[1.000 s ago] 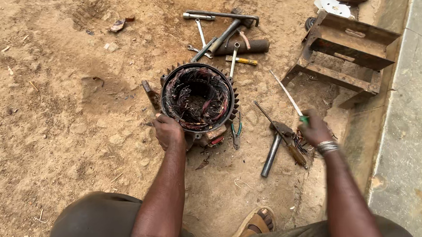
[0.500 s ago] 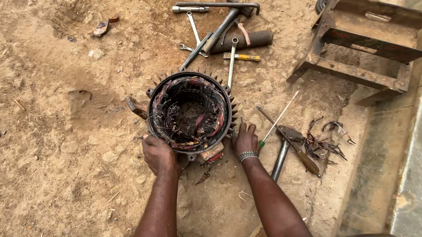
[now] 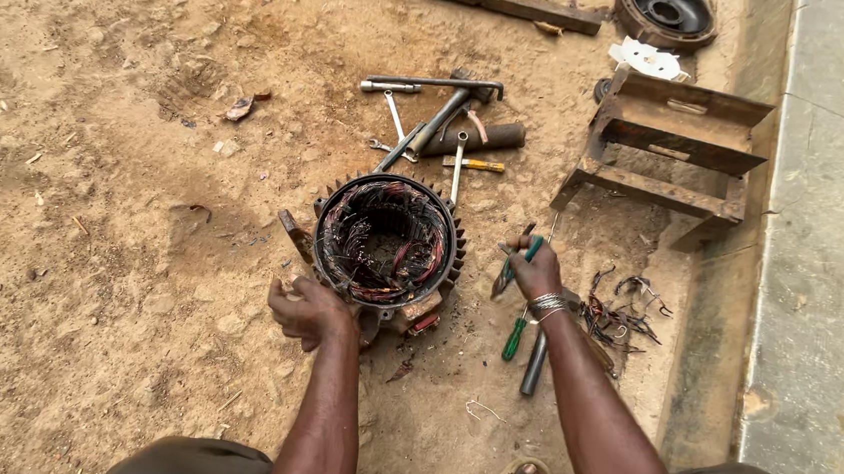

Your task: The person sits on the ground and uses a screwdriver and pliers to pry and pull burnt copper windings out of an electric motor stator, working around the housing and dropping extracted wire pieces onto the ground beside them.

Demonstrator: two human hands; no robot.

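the right hand (image 3: 537, 268) is closing around a green-handled tool (image 3: 531, 251), fingers wrapped on its grip, just right of the motor stator (image 3: 386, 241). the left hand (image 3: 308, 310) is curling half shut at the stator's near-left rim, touching the housing but gripping nothing i can make out. the stator is sitting upright on the dirt, windings exposed. a green screwdriver (image 3: 514, 338) is lying near the right wrist, spanners (image 3: 421, 117) farther off. a slipping tip could be nicking the windings, or the housing tipping on loose ground
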